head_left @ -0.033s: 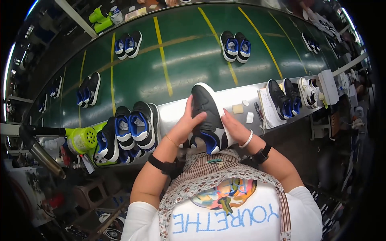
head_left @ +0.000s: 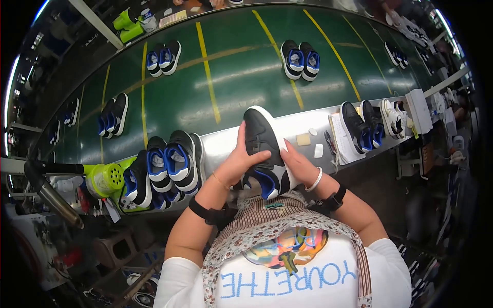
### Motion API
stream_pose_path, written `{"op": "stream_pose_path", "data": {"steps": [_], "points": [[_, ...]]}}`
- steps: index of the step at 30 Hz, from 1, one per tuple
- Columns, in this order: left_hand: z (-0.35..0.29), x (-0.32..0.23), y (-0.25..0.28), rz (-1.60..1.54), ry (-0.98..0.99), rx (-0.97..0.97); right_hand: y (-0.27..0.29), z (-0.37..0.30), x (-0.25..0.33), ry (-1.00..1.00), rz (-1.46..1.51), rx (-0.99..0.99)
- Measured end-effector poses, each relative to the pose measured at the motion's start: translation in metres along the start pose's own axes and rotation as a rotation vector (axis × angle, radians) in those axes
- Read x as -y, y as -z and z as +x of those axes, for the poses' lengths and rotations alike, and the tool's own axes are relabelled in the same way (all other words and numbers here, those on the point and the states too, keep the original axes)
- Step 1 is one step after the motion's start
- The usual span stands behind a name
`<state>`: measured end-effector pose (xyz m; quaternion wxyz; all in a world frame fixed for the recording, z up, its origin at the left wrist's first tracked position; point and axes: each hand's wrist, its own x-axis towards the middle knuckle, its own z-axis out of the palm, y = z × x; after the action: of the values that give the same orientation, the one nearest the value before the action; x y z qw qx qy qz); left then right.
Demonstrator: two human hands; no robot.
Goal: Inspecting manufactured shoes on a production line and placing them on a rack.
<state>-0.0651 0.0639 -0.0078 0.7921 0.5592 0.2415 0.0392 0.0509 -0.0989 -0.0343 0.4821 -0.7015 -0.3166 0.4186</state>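
A black sneaker (head_left: 261,134) with a white sole and blue lining is held in front of my apron, its toe pointing away from me. My left hand (head_left: 241,158) grips its left side, with the thumb laid across the upper. On the right side, my right hand (head_left: 302,165) presses its fingers against the white sole edge. Left of my hands, several similar sneakers (head_left: 177,160) stand close together at the bench edge. Right of them, a sponge (head_left: 303,139), a small white block (head_left: 319,150) and a pen (head_left: 329,139) lie on the metal ledge (head_left: 294,122).
Beyond the ledge runs a green conveyor belt (head_left: 231,77) with yellow lines, carrying pairs of sneakers (head_left: 300,60). Black sneakers (head_left: 354,126) rest on papers at the right, beside white shoes (head_left: 394,119). A metal pipe (head_left: 56,190) and a green perforated nozzle (head_left: 107,178) stand at the left.
My left thumb has slid slightly right across the sneaker's upper. The sneaker has shifted very slightly, and my right fingers sit a little further left against it.
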Motion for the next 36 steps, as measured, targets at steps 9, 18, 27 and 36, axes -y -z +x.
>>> {"op": "stream_pose_path", "data": {"steps": [9, 18, 27, 36], "points": [[-0.039, -0.025, -0.013, 0.022, -0.055, -0.002, -0.014, -0.005, 0.066, 0.382, -0.374, -0.27], [-0.057, -0.023, -0.018, 0.78, -0.258, -0.124, -0.018, 0.028, 0.093, 0.258, -0.769, -0.36], [-0.063, -0.021, -0.014, 0.732, -0.38, -0.065, -0.008, 0.047, 0.116, 0.168, -0.904, -0.139], [-0.061, -0.001, 0.003, 0.081, -0.155, -0.028, -0.028, -0.011, 0.069, 0.287, -0.518, -0.137]]}}
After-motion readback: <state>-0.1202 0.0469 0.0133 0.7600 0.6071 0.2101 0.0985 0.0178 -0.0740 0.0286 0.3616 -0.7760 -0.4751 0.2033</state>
